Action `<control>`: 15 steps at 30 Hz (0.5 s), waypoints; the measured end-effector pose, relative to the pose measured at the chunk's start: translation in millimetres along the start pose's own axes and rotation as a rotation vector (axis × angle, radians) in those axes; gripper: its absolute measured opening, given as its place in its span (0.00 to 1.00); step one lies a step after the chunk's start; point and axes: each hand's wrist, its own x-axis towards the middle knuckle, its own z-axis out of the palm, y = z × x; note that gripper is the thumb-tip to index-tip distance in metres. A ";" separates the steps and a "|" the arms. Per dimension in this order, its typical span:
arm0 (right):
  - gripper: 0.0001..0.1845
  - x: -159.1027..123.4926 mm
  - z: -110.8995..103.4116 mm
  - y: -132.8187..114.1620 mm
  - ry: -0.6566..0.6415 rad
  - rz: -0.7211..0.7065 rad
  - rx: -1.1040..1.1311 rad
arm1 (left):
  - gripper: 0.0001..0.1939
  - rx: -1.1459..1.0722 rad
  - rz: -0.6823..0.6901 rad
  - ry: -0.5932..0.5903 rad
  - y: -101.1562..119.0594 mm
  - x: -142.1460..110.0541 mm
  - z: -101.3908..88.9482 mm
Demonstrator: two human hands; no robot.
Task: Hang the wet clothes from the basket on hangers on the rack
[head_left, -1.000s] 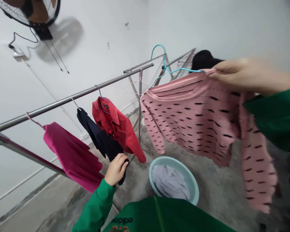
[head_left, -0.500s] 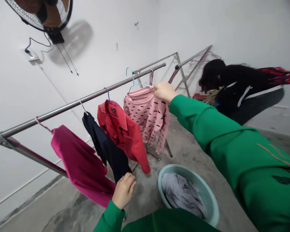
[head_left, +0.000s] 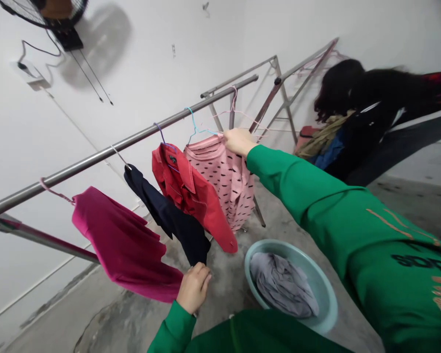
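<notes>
The room had a pale wall and a stained grey floor. The spotted pink sweater hung on a blue hanger near the far end of the metal rail. Half a second earlier the hanger's hook had stood above the rail; now it appeared to be over it, so the rail probably bore at least part of the sweater's weight.

The right hand pinched the sweater's right shoulder beside the hanger's end, its arm stretched from the right edge in a green sleeve. The left hand was low in front, back upward and fingers curled together, at the hem of the navy garment; whether it gripped the cloth could not be told.

Left of the sweater came the red jacket, just beside it, then the navy garment and the magenta garment. A light blue basin with grey cloth stood on the floor to the near right. Farther right, another person in black bent forward.
</notes>
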 end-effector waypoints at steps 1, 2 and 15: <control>0.19 -2.6 1.8 2.0 -0.003 0.005 0.014 | 0.15 -0.013 -0.005 -0.037 -1.0 2.6 2.2; 0.19 -6.0 3.2 4.8 -0.003 0.007 0.035 | 0.14 -0.023 -0.011 -0.087 -1.7 5.6 4.4; 0.07 -264.0 127.2 153.4 -0.408 0.787 0.514 | 0.07 -0.272 -0.153 -0.646 -6.7 58.8 79.8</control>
